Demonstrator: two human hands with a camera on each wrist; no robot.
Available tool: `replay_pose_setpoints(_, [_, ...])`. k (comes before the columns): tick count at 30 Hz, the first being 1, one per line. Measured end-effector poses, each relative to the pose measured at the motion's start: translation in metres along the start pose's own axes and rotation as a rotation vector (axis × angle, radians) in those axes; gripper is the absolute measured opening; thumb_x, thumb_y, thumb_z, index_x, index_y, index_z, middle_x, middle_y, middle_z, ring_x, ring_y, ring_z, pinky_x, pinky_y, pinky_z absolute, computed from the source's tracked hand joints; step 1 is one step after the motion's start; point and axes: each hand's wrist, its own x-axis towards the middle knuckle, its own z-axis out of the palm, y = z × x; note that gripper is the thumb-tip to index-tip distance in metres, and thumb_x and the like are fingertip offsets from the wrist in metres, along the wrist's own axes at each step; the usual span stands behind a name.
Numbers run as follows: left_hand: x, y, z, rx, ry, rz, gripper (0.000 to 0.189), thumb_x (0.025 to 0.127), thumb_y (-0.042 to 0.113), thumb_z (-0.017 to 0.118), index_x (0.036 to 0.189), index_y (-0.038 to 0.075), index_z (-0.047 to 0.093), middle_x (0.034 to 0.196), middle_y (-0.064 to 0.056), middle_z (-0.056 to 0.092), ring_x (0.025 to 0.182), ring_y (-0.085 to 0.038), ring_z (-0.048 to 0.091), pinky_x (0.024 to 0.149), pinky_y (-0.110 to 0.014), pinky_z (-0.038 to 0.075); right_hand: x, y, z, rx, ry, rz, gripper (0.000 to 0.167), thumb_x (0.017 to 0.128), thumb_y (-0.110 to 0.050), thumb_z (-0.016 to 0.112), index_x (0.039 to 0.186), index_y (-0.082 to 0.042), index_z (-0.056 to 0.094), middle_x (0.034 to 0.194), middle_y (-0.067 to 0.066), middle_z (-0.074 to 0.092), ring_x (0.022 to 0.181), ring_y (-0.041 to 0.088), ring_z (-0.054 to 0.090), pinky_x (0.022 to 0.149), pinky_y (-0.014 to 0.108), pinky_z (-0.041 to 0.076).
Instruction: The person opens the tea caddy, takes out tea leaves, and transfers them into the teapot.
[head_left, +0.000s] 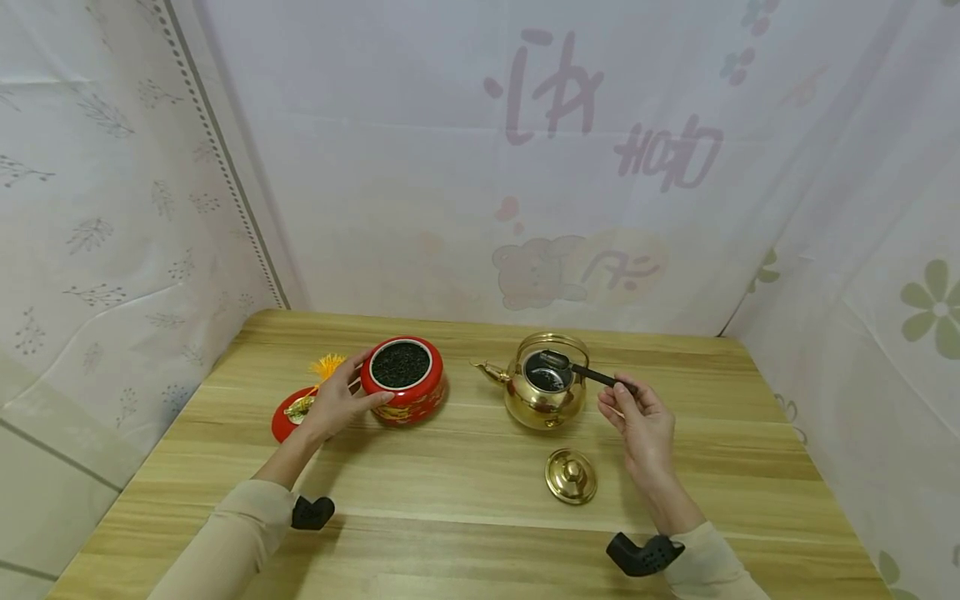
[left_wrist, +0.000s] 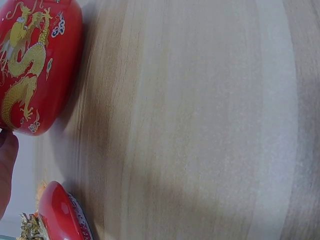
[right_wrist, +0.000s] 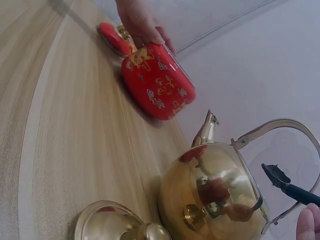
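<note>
A round red jar point(head_left: 411, 407) with a gold dragon pattern stands uncovered, full of dark loose tea leaves point(head_left: 401, 364). My left hand point(head_left: 339, 408) holds its left side, thumb in front and fingers behind. Right of the jar sits a brass teapot point(head_left: 542, 410), uncovered, its spout towards the jar and its hoop handle raised. Between thumb and fingers, my right hand point(head_left: 643, 429) pinches the black handle of a small scoop point(head_left: 596, 376). The scoop's head is over the teapot's mouth, under the hoop; in the right wrist view dark bits point(right_wrist: 276, 174) show on it.
The brass teapot lid point(head_left: 572, 476) lies in front of the teapot. The jar's red lid point(head_left: 282, 423), with a gold knob and yellow tassel point(head_left: 327, 365), lies partly behind my left forearm. Hanging cloth point(head_left: 420, 167) borders the wooden table point(head_left: 450, 492) at the back and sides.
</note>
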Motion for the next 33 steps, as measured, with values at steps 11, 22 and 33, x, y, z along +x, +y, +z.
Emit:
replay_pose_setpoints(11, [-0.0002, 0.0005, 0.0003, 0.001, 0.001, 0.001, 0.085, 0.081, 0.016, 0.075, 0.148, 0.005, 0.024, 0.148, -0.024, 0.03, 0.135, -0.044, 0.03, 0.104, -0.048, 0.037, -0.0018, 0.0011, 0.0, -0.033, -0.013, -0.045, 0.036, 0.091, -0.006, 0.059, 0.122, 0.011, 0.051, 0.088, 0.004, 0.063, 0.078, 0.011, 0.067, 0.078, 0.024, 0.056])
replay_pose_setpoints(22, [-0.0001, 0.0013, 0.0007, 0.01, 0.004, 0.007, 0.084, 0.081, 0.017, 0.075, 0.148, 0.005, 0.024, 0.148, -0.023, 0.03, 0.135, -0.044, 0.03, 0.104, -0.048, 0.037, -0.0017, 0.0046, -0.0012, -0.069, -0.013, -0.094, 0.03, 0.091, 0.003, 0.056, 0.119, 0.013, 0.053, 0.088, 0.005, 0.062, 0.077, 0.01, 0.068, 0.077, 0.024, 0.056])
replay_pose_setpoints(33, [-0.0006, 0.002, 0.0007, 0.023, 0.009, -0.007, 0.084, 0.081, 0.019, 0.075, 0.147, 0.005, 0.025, 0.148, -0.022, 0.029, 0.135, -0.045, 0.029, 0.106, -0.052, 0.034, -0.0034, 0.0064, -0.0034, -0.192, -0.072, -0.286, 0.023, 0.087, 0.009, 0.059, 0.109, 0.016, 0.06, 0.089, 0.006, 0.066, 0.077, 0.008, 0.068, 0.074, 0.02, 0.056])
